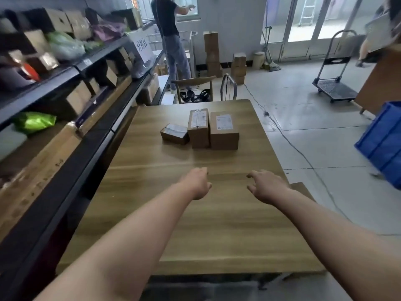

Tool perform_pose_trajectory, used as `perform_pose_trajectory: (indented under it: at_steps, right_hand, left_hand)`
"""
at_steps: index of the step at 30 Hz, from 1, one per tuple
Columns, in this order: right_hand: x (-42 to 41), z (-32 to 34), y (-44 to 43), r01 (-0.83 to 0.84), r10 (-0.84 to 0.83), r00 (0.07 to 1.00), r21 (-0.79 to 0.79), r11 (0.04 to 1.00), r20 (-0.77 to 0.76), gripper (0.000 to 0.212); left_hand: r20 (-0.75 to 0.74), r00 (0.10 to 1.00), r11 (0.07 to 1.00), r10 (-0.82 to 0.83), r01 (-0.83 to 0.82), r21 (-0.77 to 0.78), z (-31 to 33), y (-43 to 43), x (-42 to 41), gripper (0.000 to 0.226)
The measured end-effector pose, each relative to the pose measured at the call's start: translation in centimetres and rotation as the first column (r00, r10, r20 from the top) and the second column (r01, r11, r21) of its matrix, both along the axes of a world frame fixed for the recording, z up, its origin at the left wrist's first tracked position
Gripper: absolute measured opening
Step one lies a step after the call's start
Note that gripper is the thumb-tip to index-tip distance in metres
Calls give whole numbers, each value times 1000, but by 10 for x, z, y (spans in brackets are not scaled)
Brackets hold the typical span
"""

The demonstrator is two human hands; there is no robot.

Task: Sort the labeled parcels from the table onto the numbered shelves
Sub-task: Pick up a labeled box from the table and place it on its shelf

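On the surface [195, 224], head view: three brown parcels are sitting in a tight row past the middle with their labels facing up, probably so the numbers are easy to read.
Parcels: the small parcel [174, 133] is lying flat on the left, turned a bit askew. The tall parcel [198, 127] is sitting right beside it, maybe touching. The wide parcel [224, 130] is standing just beside that on the right.
Hands: the left hand [198, 183] and the right hand [265, 186] are both hovering over bare wood, well short of the parcels and holding nothing. Left fingers are curling loosely, right fingers are spreading out relaxed. My guess is they're lining up for a two-handed grab.
Shelves: the shelves [65, 88] are running along the left, right next to the surface, already carrying boxes and bags. So the carry is looking short. Number tags are too blurry to read.
Background: another person [171, 40] is standing at the far end, and a blue crate [384, 140] is sitting off to the right.
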State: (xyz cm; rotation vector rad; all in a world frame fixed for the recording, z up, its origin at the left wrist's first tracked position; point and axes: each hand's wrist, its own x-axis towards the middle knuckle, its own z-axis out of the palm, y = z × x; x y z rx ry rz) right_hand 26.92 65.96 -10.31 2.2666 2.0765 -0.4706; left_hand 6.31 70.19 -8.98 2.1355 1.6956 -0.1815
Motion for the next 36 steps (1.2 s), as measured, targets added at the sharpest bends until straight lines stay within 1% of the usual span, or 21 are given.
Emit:
perform_pose_trajectory:
  at_steps: [4,8,11,16,19,23,25,27,30,33,36]
  right_hand:
    - [5,-2,57,36,-36,999,10,999,-18,45]
    - [14,-14,93,44,-46,998,-44,998,-34,46]
    - [29,-22,125,34,-36,999,-71,997,-36,47]
    - [52,-28,189,-29,25,996,-42,999,-85,49]
    - [62,-40,231,-45,41,991,-30,999,-129,57]
    - [69,-58,279,-59,52,981,-28,998,-187,70]
    - [70,-68,293,-65,52,977,-54,996,-208,74]
    - [71,-77,300,-91,72,971,-76,993,-226,76]
    - [71,-85,304,-112,78,951,-97,989,-298,78]
    - [77,-89,300,-117,82,942,-89,989,-326,77]
    - [84,-84,280,-102,70,944,-84,991,-322,73]
  left_hand:
    - [24,999,1000,-30,30,-7,-6,69,13,52]
    - [18,999,999,-49,49,-20,-21,116,30,54]
    - [35,999,999,-29,30,-28,-27,141,45,53]
    - [91,991,995,101,-100,-18,-34,178,69,55]
    - [142,966,976,216,-215,-23,-41,207,88,60]
    - [189,917,936,350,-350,-36,-55,239,114,59]
    - [189,895,914,405,-403,-49,-64,249,124,62]
    - [222,866,892,449,-447,-63,-72,258,127,65]
    - [268,839,879,473,-469,-84,-78,266,124,64]
    - [271,840,881,470,-463,-93,-79,261,121,60]
    - [271,853,895,445,-434,-103,-77,244,121,52]
